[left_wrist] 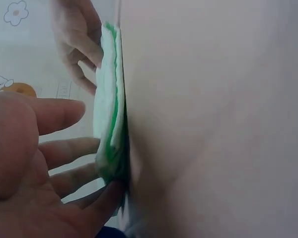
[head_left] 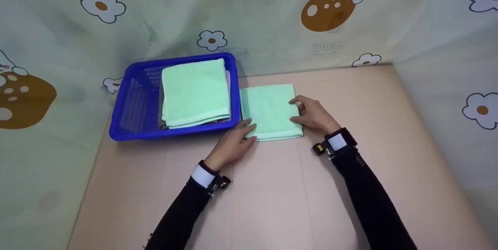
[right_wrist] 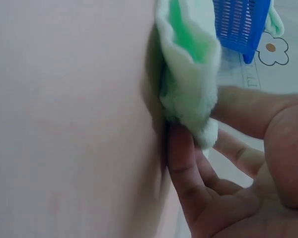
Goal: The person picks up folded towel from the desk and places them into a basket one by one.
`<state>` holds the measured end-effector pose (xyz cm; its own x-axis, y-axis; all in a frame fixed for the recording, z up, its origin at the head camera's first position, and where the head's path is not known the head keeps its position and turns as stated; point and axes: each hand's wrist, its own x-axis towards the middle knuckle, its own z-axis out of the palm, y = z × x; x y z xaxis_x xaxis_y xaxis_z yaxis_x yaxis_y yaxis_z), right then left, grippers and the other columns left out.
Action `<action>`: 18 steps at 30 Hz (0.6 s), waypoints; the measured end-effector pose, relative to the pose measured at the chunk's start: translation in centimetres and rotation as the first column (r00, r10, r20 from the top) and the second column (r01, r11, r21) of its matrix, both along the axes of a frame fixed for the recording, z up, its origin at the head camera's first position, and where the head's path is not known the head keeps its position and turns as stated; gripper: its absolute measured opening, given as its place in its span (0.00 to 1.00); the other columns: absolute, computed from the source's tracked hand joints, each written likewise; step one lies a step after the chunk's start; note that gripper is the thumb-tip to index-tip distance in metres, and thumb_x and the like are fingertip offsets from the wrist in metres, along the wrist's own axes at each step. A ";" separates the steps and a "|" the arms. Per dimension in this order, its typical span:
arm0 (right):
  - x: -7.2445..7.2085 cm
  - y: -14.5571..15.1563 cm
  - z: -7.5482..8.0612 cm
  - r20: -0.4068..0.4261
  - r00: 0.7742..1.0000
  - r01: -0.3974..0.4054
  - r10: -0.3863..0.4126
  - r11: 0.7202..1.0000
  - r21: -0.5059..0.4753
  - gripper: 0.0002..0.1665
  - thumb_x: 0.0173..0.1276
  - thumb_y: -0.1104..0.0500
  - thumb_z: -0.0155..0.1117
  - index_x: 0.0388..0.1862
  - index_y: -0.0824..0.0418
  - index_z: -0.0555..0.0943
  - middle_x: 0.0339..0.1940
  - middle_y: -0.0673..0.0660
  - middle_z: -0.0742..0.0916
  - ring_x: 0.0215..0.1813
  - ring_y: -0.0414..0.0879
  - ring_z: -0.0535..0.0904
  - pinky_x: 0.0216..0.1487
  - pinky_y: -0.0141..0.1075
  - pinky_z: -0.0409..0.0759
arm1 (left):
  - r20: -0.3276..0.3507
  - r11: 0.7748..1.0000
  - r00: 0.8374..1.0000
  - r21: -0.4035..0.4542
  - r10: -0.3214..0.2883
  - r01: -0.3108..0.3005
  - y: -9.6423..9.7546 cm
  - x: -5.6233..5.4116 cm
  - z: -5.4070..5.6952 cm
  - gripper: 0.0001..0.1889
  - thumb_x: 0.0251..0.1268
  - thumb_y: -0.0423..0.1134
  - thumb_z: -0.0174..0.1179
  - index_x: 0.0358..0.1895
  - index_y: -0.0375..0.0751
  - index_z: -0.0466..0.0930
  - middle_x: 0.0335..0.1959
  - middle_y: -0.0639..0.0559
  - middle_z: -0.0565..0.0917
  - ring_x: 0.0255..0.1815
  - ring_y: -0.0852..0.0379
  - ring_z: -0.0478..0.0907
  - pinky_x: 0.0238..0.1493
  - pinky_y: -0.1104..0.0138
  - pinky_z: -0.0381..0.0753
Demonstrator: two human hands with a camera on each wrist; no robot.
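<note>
A folded light green towel (head_left: 272, 111) lies on the table, just right of the blue basket. My left hand (head_left: 233, 145) is at its front left corner. In the left wrist view the fingertips (left_wrist: 92, 148) touch the towel's end, fingers fairly straight and thumb apart from the cloth. At the right edge, my right hand (head_left: 313, 115) pinches the towel, thumb over the top. The right wrist view shows a finger (right_wrist: 181, 148) low against the folded end (right_wrist: 188, 94), close to the tabletop.
The blue plastic basket (head_left: 134, 137) stands at the back left, its right wall beside the towel. Inside it, another folded green towel (head_left: 196, 90) lies on top of grey cloth. A patterned curtain (head_left: 264, 16) encloses the back and sides of the table (head_left: 272, 195).
</note>
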<state>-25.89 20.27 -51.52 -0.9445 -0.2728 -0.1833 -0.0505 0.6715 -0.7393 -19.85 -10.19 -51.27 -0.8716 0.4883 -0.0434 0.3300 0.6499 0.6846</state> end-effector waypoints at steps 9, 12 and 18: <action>1.6 0.4 0.9 0.156 0.983 -0.092 0.093 0.996 -0.018 0.23 0.55 0.61 0.84 0.48 0.60 0.83 0.33 0.56 0.86 0.34 0.46 0.82 0.37 0.36 0.81 | -0.010 0.999 0.999 0.022 -0.043 0.043 -0.6 0.2 0.4 0.10 0.75 0.42 0.63 0.45 0.41 0.90 0.41 0.52 0.83 0.43 0.56 0.80 0.46 0.62 0.80; 2.2 0.2 1.4 0.185 0.973 -0.133 0.137 0.991 -0.031 0.17 0.55 0.59 0.85 0.40 0.59 0.86 0.27 0.54 0.87 0.27 0.46 0.83 0.32 0.37 0.82 | -0.001 0.997 0.997 0.028 -0.079 0.079 -1.0 0.3 0.5 0.06 0.70 0.40 0.67 0.40 0.43 0.92 0.37 0.53 0.83 0.39 0.59 0.77 0.42 0.66 0.78; 2.8 0.2 2.2 0.218 0.950 -0.222 0.223 0.975 -0.028 0.09 0.58 0.56 0.82 0.23 0.57 0.91 0.20 0.54 0.90 0.21 0.47 0.85 0.27 0.34 0.82 | 0.049 0.981 0.980 0.037 -0.192 0.190 -1.5 0.4 1.0 0.03 0.62 0.33 0.70 0.35 0.45 0.93 0.33 0.54 0.88 0.38 0.55 0.81 0.41 0.66 0.79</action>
<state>-23.07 20.43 -49.27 -0.7965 -0.4723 -0.3776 -0.0353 0.6596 -0.7508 -19.45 -11.65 -50.30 -0.7593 0.6472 -0.0678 0.4092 0.5559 0.7235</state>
